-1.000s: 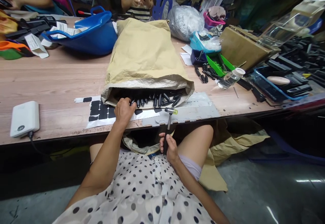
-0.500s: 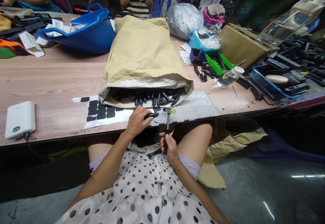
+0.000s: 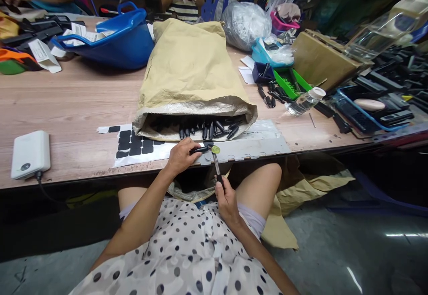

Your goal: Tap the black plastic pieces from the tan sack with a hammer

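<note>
From afar, I have the left hand (image 3: 180, 156) pinching 1 black tube (image 3: 199, 149); the right hand (image 3: 228, 200) grips a hammer (image 3: 217, 165), head beyond its fingers.

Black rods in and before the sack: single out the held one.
The rod in the left hand, outside the sack, near the hammer head; the other rods lie in the sack's mouth.

You are in what appears to be a small assembly workshop: a long wood-grain worktable (image 3: 83, 94) bears an open-mouthed brown sack (image 3: 187, 72) of black cylindrical parts (image 3: 211, 131), a green tray (image 3: 281, 84) of small pieces and, at far right, heaped dark components (image 3: 401, 72). Your right hand (image 3: 228, 199) grips a small hammer (image 3: 217, 165). Two people are across the table; the floor (image 3: 327, 228) is smooth grey.
</note>
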`<state>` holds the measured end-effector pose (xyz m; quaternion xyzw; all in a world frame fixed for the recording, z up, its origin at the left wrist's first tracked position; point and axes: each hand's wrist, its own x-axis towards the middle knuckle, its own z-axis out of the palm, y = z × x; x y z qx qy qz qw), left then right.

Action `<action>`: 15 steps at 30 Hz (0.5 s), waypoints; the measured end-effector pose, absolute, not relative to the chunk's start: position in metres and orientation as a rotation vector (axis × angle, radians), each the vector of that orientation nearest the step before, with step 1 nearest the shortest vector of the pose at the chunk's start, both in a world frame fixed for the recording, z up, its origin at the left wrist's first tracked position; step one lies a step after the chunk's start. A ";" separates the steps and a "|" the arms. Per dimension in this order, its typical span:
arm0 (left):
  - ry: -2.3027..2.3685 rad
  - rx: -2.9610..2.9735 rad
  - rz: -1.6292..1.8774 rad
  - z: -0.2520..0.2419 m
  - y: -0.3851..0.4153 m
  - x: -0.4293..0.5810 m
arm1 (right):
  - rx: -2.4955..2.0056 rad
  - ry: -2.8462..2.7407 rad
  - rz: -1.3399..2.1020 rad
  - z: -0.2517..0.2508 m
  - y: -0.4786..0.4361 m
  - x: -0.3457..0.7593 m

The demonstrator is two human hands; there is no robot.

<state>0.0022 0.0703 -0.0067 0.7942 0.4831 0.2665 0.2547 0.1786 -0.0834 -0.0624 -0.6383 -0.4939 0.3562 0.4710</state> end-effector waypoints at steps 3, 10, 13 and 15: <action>1.304 2.157 0.725 -0.006 0.071 0.002 | -1.559 -1.205 0.870 -0.052 -0.082 0.176; 1.312 2.131 0.701 -0.003 0.070 0.003 | -1.468 -1.039 1.077 -0.050 -0.082 0.174; 1.308 2.109 0.678 0.000 0.072 0.003 | -1.444 -1.024 1.073 -0.050 -0.083 0.172; 1.325 2.084 0.649 0.001 0.073 0.004 | -1.444 -1.056 1.010 -0.048 -0.082 0.171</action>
